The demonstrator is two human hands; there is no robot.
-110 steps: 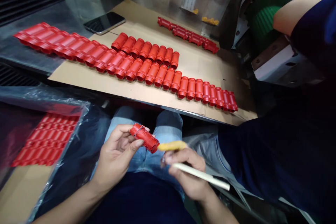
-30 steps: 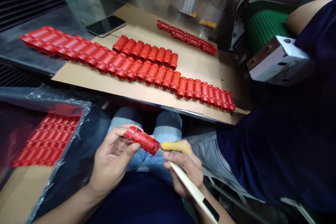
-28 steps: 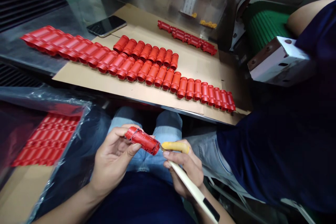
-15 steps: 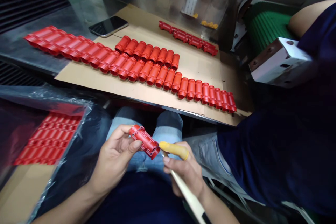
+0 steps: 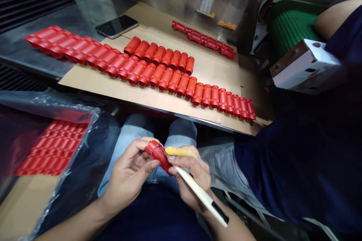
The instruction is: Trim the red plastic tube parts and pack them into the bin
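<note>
Above my lap, a red cylindrical plastic part (image 5: 158,154) is tilted down to the right. My left hand (image 5: 127,173) grips its upper left end between thumb and fingers. A long cream-coloured tool with a black section near its end (image 5: 198,192) lies in my right hand (image 5: 192,177), whose fingers are closed around it. The tool's tip is at the red part, hidden by my fingers. A yellow finger cover on my right index finger touches the part's upper side.
Rows of red parts (image 5: 155,75) lie on cardboard (image 5: 93,86) across the table. A phone (image 5: 117,26) rests behind them. A plastic-lined box (image 5: 34,196) holds red parts at left. Another person's dark sleeve (image 5: 283,165) is close on the right, beside a white metal bracket (image 5: 308,67).
The red part has turned in my left hand and moved slightly right. My right hand has shifted left, and more of the tool's black-marked end now shows.
</note>
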